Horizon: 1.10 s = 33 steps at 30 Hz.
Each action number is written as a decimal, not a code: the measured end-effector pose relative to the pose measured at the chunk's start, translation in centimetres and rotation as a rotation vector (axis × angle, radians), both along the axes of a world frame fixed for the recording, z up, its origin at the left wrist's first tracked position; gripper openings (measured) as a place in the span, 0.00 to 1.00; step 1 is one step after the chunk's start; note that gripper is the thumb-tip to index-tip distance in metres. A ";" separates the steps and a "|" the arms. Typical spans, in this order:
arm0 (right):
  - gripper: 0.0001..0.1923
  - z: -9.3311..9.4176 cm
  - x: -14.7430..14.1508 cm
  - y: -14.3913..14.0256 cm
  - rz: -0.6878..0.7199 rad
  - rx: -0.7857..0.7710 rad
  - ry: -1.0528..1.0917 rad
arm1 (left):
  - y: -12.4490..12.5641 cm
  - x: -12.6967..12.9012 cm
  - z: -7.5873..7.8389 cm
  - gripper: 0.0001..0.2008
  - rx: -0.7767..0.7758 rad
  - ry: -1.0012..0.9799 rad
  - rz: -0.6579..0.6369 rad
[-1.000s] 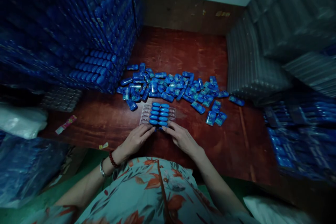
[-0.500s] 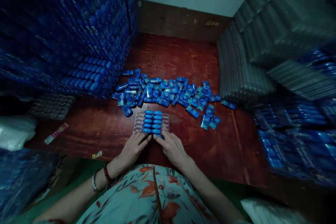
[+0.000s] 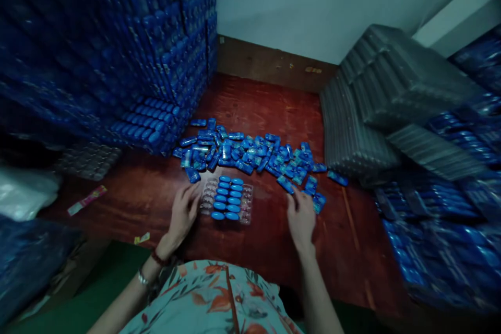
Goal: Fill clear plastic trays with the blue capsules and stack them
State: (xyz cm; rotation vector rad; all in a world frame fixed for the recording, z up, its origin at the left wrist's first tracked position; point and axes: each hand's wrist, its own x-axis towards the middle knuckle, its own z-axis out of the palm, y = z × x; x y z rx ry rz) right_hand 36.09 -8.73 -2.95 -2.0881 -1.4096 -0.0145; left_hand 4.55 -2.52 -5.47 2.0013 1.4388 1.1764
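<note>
**Hands flank a half-filled tray**

A clear blister tray (image 3: pixel 227 200) lies flat on the red-brown desk (image 3: pixel 254 99), two middle columns filled with blue capsule-shaped pieces. The left hand (image 3: pixel 183 214) rests at the tray's left edge, fingers loosely spread, holding nothing. The right hand (image 3: pixel 301 216), fingers extended, reaches the near edge of the loose blue pieces (image 3: pixel 250 151); whether it pinches one cannot be told.

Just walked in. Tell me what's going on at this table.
A person sits at a red-brown table with a clear blister tray in front of them, its two middle columns filled with blue capsule-shaped items. The left hand rests at the tray's left edge. The right hand reaches toward the loose pile of blue packets. Stacked filled trays stand left, empty trays right.
</note>
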 end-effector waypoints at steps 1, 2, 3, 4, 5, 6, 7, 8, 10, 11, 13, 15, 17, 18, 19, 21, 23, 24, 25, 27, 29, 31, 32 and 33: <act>0.23 -0.4 1.6 0.9 -0.062 -0.042 -0.042 | 1.3 -0.3 -0.2 0.15 -0.021 -0.010 0.089; 0.25 -0.9 2.9 1.7 -0.086 -0.093 -0.077 | 2.5 -0.7 -0.3 0.15 -0.039 -0.005 0.167; 0.26 -1.4 3.8 2.4 -0.080 -0.146 -0.116 | 3.8 -1.0 -0.4 0.15 -0.059 0.014 0.227; 0.25 -1.9 4.1 2.9 -0.049 -0.194 -0.153 | 4.9 -1.2 -0.4 0.17 -0.086 0.047 0.268; 0.24 -2.3 4.1 3.3 -0.010 -0.230 -0.190 | 5.8 -1.3 -0.3 0.20 -0.120 0.090 0.294; 0.23 -2.7 3.7 3.4 0.028 -0.249 -0.226 | 6.5 -1.3 -0.2 0.23 -0.158 0.135 0.307; 0.21 -2.9 3.0 3.3 0.062 -0.249 -0.255 | 7.0 -1.1 -0.1 0.26 -0.194 0.177 0.310; 0.19 -3.2 2.2 3.0 0.093 -0.227 -0.276 | 7.3 -0.9 0.1 0.27 -0.222 0.213 0.307; 0.16 -3.4 0.3 2.0 0.153 -0.135 -0.285 | 7.2 -0.5 0.2 0.26 -0.249 0.275 0.283; 0.16 -3.5 -0.6 1.3 0.183 -0.080 -0.276 | 6.8 -0.3 0.2 0.24 -0.253 0.300 0.267; 0.16 -3.4 -2.2 -0.3 0.228 -0.005 -0.233 | 5.6 -0.5 0.0 0.18 -0.252 0.339 0.225; 0.16 -3.2 -3.3 -2.0 0.255 -0.002 -0.156 | 4.0 -1.3 -0.4 0.12 -0.235 0.335 0.179; 0.14 -2.9 -4.0 -3.3 0.272 -0.032 -0.029 | 2.3 -2.5 -0.6 0.10 -0.217 0.263 0.125; 0.14 -2.7 -4.1 -3.8 0.255 -0.042 0.050 | 1.5 -3.1 -0.6 0.11 -0.215 0.207 0.106; 0.13 -2.4 -4.2 -4.0 0.216 -0.045 0.131 | 0.8 -3.6 -0.4 0.12 -0.225 0.148 0.102; 0.15 -1.8 -4.2 -3.7 0.104 -0.037 0.270 | -0.4 -4.2 0.2 0.15 -0.284 0.031 0.123; 0.16 -0.9 -4.3 -2.4 0.072 -0.026 0.341 | -0.7 -4.0 1.1 0.19 -0.351 -0.077 0.154; 0.16 -0.5 -4.4 -1.5 0.112 -0.020 0.350 | -0.6 -3.6 1.5 0.19 -0.365 -0.125 0.157; 0.14 -0.2 -4.5 -0.4 0.175 -0.011 0.345 | -0.3 -3.1 1.9 0.18 -0.358 -0.166 0.148; 0.12 0.3 -4.7 1.7 0.307 0.009 0.309 | 0.8 -1.7 2.3 0.14 -0.296 -0.220 0.112; 0.14 0.5 -4.8 3.4 0.381 0.012 0.266 | 2.2 -0.4 2.2 0.12 -0.230 -0.257 0.065; 0.15 0.5 -4.7 4.3 0.423 -0.030 0.219 | 3.6 0.5 1.8 0.12 -0.198 -0.268 0.014; 0.15 0.5 -4.6 4.5 0.451 -0.060 0.192 | 4.1 0.8 1.5 0.12 -0.181 -0.251 -0.016; 0.15 0.4 -4.6 4.6 0.481 -0.090 0.162 | 4.7 0.9 1.3 0.11 -0.158 -0.219 -0.044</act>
